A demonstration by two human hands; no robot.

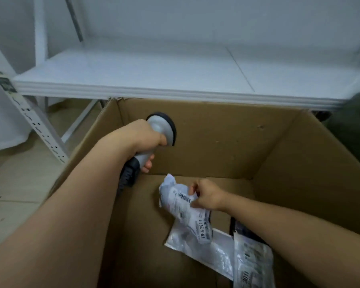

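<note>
Handheld scanning of a parcel inside an open carton, head view. My left hand (141,138) is wrapped tight round the grey handle of the barcode scanner (161,127), fingers curled underneath. This is the grip that, I judge, puts a finger on the hidden trigger. The scanner's head hangs above the carton floor, close to the far wall of the cardboard box (227,138). Its reading window is turned away from the camera, so I cannot tell exactly where it aims. A dark cable (126,181) drops from the handle base beside my forearm.

My right hand (208,197) pinches the grey parcel (181,208) at its right edge, between thumb and curled fingers. It raises the upper end off the box floor, while the lower end overlaps a flat clear bag (208,249) lying there. The hold is at the margin on purpose — it leaves the printed barcode (184,197) on the white label uncovered and tips it up toward the scanner. The parcel is crumpled, so I judge the label may need pulling flatter before the code reads cleanly.

A second labelled bag (252,265) lies at the near right of the floor, over the clear bag's end — probably next in line. Behind the box stands a white shelf (154,73), with a perforated upright (37,125) at left.
</note>
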